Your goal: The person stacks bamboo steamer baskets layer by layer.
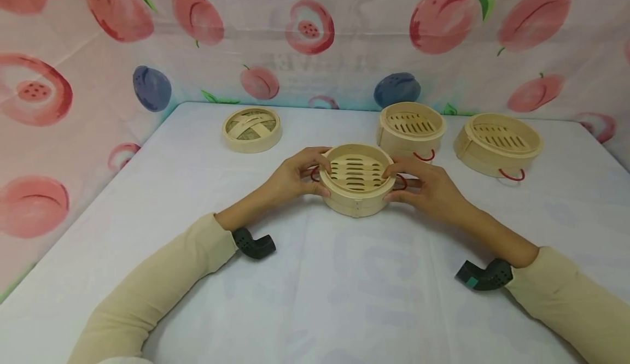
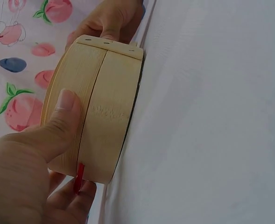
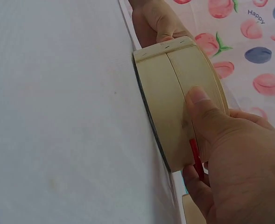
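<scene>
A small round bamboo steamer basket (image 1: 356, 203) with a slatted bottom and red side loops is at the middle of the table, between both hands. My left hand (image 1: 297, 175) grips its left side, thumb on the outer wall and fingers over the rim. On the opposite side my right hand (image 1: 425, 186) holds it the same way. In the left wrist view, the thumb presses the bamboo wall (image 2: 110, 107) above a red loop (image 2: 79, 178). The right wrist view shows the other red loop (image 3: 196, 156) by the right fingers.
Behind the held basket stands another bamboo steamer basket (image 1: 404, 144), with a further steamer basket (image 1: 497, 159) to its right. A woven bamboo lid (image 1: 252, 144) lies at the back left. White cloth covers the table (image 1: 344, 298); a fruit-patterned curtain (image 1: 364, 36) hangs behind.
</scene>
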